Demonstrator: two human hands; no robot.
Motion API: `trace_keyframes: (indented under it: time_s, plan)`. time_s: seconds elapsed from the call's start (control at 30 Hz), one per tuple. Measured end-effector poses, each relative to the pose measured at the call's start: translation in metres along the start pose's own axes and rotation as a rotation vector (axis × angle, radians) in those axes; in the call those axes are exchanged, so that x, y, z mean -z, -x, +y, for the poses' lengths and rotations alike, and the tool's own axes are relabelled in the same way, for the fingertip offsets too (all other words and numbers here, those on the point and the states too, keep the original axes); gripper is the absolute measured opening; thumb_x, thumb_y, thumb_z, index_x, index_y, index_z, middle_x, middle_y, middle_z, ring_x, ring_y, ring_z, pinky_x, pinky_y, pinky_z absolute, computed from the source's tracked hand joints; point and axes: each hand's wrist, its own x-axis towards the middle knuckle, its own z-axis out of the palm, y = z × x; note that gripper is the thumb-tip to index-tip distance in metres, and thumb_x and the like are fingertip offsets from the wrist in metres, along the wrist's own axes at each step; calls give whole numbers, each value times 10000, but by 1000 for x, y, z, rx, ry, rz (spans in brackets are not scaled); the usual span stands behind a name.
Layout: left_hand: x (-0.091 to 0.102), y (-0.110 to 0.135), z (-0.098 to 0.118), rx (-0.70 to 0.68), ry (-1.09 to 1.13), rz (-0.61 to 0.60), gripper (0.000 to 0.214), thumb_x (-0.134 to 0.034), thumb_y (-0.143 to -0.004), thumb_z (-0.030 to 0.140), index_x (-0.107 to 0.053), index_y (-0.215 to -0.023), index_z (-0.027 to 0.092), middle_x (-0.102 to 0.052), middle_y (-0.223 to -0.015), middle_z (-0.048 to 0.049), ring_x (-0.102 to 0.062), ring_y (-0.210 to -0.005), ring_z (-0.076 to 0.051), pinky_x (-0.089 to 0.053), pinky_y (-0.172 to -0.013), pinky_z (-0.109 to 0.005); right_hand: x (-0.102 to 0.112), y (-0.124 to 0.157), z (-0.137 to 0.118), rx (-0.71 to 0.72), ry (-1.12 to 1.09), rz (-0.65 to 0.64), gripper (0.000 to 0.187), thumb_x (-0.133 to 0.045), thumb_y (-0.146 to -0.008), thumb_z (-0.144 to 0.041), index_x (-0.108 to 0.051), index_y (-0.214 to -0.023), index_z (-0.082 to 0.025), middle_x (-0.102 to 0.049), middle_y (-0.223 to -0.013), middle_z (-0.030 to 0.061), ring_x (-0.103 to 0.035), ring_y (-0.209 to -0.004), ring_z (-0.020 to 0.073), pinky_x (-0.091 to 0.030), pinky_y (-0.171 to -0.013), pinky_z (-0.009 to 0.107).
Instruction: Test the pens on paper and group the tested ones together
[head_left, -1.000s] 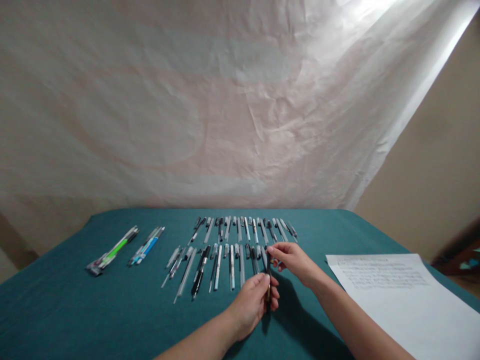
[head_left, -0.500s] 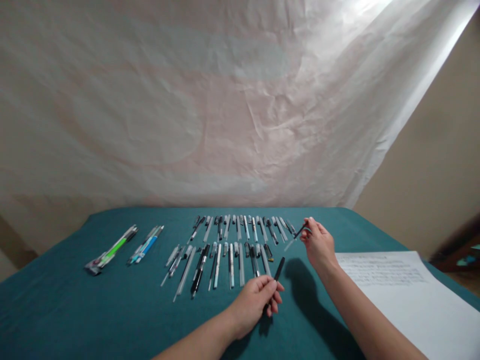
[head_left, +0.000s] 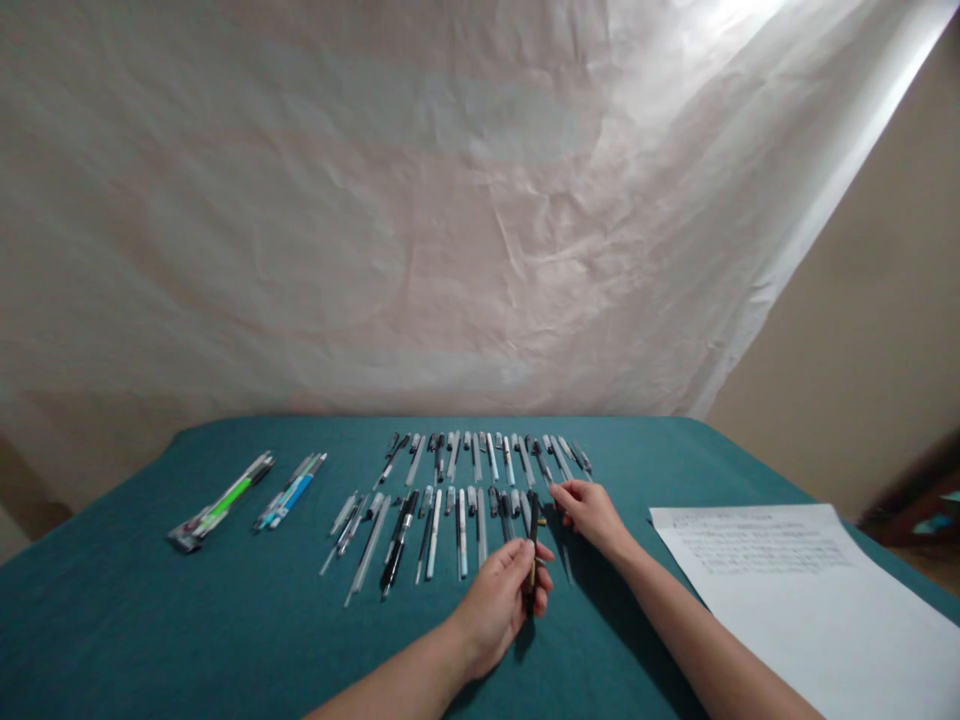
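Observation:
My left hand (head_left: 499,605) is closed around a black pen (head_left: 533,515), which stands nearly upright with its dark end above my fingers. Just to the right, my right hand (head_left: 592,515) pinches a thin ink refill (head_left: 568,563), dark at the top and clear lower down, which hangs toward the cloth. Both hands are close to the right end of the front row of pens, where a black pen (head_left: 397,550), white pens (head_left: 435,535) and clear barrels (head_left: 370,545) lie with small caps beside them.
Behind it runs a second row of pens and caps (head_left: 508,460). Bundles of pens, one with a green pen (head_left: 229,500) and one with a blue pen (head_left: 298,495), lie on the left of the green cloth (head_left: 225,620). Written paper sheets (head_left: 810,610) are at the right.
My right hand has come left and nearer, bringing the refill beside the pen. My left hand has turned the black pen more upright.

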Motion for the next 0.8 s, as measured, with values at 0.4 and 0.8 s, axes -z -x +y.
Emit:
trace_keyframes:
  time_s: [0.4,0.8]
  plan:
    - [1,-2,-4,-14,18,21,263,-438,-863,378,-503,-864,123,-533,-649,-6,-476,-516,-76,-332,-497,-196,2,5,-16,32,106,-62,405,-460,-768,-485,-633,-743,-119,-625,-624,33,-500,-448,107,-349,-415,205]
    - [-5,-1,0,27,8,39,354,-537,-789,443,-553,-833,93,-546,-635,-16,-476,-485,-66,-332,-489,-190,5,32,-67,-7,-269,-451,352,-596,-710,-492,-591,-750,-143,-492,-551,-37,-431,-468,65,-339,-437,177]
